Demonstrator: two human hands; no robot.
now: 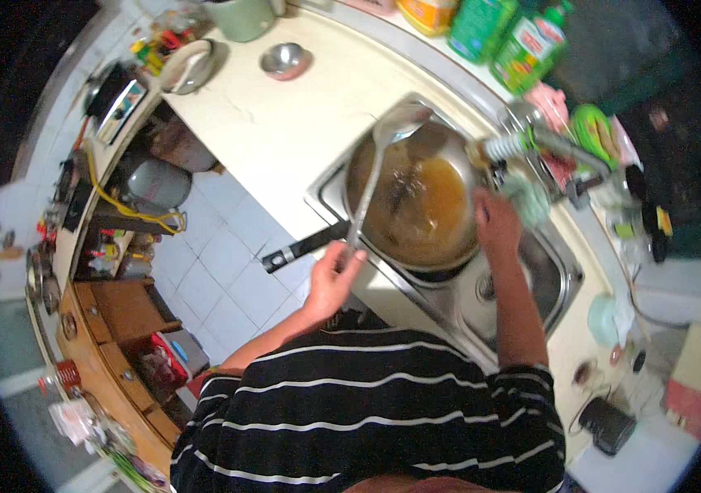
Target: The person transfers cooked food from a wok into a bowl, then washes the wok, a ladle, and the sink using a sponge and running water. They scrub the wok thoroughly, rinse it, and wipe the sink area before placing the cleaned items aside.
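Note:
A wok [381,246] with a black handle [304,248] sits over the steel sink [553,271]. Brownish water [446,185] lies in its bottom. My left hand [333,274] grips the lower end of a long metal ladle or turner [370,185], whose head is up at the wok's far rim. The wok's handle runs just beside that hand. At the wok's right rim is my right hand [498,225], back upward; its fingertips are partly hidden, and I cannot tell if they grip the rim. The faucet [510,148] reaches in above it.
A small metal bowl [284,60] and a larger bowl [187,66] stand on the pale counter [319,105]. Green bottles [526,49] line the ledge behind the sink. A greenish cloth or mesh [526,200] lies near the faucet. Wooden drawers [122,363] stand at left.

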